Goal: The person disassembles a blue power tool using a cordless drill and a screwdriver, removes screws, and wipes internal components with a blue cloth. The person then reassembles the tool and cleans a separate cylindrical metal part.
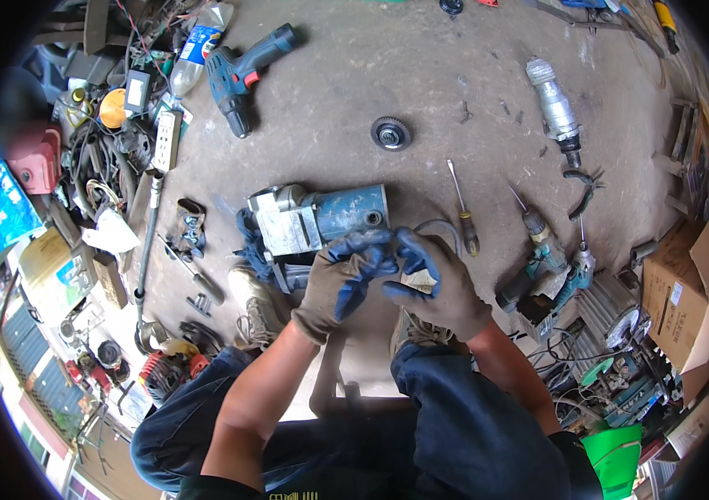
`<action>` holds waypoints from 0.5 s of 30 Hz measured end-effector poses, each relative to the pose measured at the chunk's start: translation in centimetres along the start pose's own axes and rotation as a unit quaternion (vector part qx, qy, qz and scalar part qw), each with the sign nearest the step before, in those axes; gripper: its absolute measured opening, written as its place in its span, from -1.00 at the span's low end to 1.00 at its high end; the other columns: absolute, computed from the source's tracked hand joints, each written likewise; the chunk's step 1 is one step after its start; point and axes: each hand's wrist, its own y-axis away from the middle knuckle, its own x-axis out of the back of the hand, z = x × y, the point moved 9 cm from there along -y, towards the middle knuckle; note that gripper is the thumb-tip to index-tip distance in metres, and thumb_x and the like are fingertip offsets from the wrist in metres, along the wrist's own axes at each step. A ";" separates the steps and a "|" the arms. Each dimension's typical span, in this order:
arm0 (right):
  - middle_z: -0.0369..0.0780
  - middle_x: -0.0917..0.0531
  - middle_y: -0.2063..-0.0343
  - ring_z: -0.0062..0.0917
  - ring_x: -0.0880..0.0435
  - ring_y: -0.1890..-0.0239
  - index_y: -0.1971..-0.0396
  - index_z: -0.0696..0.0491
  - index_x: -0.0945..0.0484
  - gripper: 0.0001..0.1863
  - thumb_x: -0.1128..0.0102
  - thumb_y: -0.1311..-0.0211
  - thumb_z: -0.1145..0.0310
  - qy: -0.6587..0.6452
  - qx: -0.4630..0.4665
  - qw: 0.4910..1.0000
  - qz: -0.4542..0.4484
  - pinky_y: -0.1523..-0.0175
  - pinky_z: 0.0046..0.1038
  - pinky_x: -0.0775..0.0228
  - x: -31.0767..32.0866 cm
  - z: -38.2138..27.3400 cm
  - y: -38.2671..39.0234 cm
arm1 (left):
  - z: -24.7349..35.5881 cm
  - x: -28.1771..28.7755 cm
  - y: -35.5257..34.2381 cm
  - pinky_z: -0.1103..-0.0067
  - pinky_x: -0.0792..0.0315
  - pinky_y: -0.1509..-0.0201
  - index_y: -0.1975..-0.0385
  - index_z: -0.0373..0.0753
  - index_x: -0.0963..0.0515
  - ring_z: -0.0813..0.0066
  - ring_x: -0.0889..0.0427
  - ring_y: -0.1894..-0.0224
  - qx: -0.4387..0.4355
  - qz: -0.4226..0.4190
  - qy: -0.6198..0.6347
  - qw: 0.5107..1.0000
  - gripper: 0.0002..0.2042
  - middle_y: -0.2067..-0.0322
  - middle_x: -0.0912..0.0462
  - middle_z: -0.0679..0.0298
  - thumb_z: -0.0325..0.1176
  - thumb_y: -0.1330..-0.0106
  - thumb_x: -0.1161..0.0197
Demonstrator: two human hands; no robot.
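Observation:
Both my hands wear brown work gloves with blue palms and fingertips. My left hand is closed, its fingertips pressed together and pointing toward the right; whatever it pinches is hidden. Close beside it, my right hand has curved fingers with the thumb held apart, and nothing shows in that gap. The fingertips of the two hands nearly meet. Just beyond them lies a power tool body with a blue cylindrical housing and a silver metal gear case. A dark cable curves behind my right hand.
A gear, a cordless drill and a silver tool part lie farther off. Right of my hands are a screwdriver and a teal power tool. Tangled parts line the left; a cardboard box stands right.

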 end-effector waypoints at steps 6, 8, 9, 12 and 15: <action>0.02 -0.62 0.08 -0.08 -0.64 0.08 -0.26 0.16 -0.41 -0.29 -0.48 -0.11 0.30 0.119 0.010 0.993 -0.020 -0.06 -0.16 -0.48 -0.9 0.0 -0.4 | -0.9 -0.1 0.3 0.45 -0.64 -0.02 -0.18 -0.37 -0.51 0.38 -0.70 0.08 -0.015 0.036 -0.015 0.999 -0.60 0.07 -0.69 0.18 -0.33 -0.41 -0.32; 0.01 -0.62 0.09 -0.09 -0.65 0.11 -0.25 0.17 -0.42 -0.33 -0.45 -0.13 0.33 0.161 0.016 0.987 -0.022 -0.05 -0.18 -0.49 -0.9 -0.7 -0.4 | -1.3 0.0 0.5 0.43 -0.67 0.05 -0.22 -0.35 -0.45 0.33 -0.71 0.12 0.003 0.047 -0.018 0.999 -0.57 0.10 -0.69 0.16 -0.36 -0.42 -0.31; 0.01 -0.63 0.10 -0.10 -0.66 0.12 -0.24 0.17 -0.43 -0.35 -0.43 -0.14 0.35 0.168 0.023 0.985 -0.016 -0.04 -0.19 -0.50 -0.8 -0.9 -0.4 | -1.0 0.1 0.5 0.44 -0.67 0.06 -0.22 -0.35 -0.43 0.33 -0.72 0.13 -0.010 0.050 -0.048 0.998 -0.57 0.11 -0.69 0.17 -0.36 -0.42 -0.30; -0.02 -0.64 0.10 -0.16 -0.68 0.12 -0.20 0.17 -0.46 -0.43 -0.37 -0.17 0.43 0.039 0.022 0.999 0.026 -0.02 -0.26 -0.52 -0.1 0.2 -0.2 | 0.4 -0.3 0.2 0.48 -0.64 0.02 -0.21 -0.35 -0.39 0.33 -0.73 0.10 -0.051 0.055 -0.192 0.979 -0.58 0.07 -0.69 0.16 -0.44 -0.39 -0.29; -0.06 -0.70 0.13 -0.33 -0.72 0.12 -0.06 0.18 -0.56 -0.61 -0.33 -0.22 0.49 -0.068 -0.057 0.996 0.030 -0.01 -0.39 -0.55 0.1 2.3 0.0 | 2.6 -0.8 0.8 0.49 -0.61 -0.07 -0.20 -0.34 -0.36 0.33 -0.73 -0.01 -0.080 0.056 -0.414 0.905 -0.54 -0.02 -0.69 0.09 -0.60 -0.30 -0.26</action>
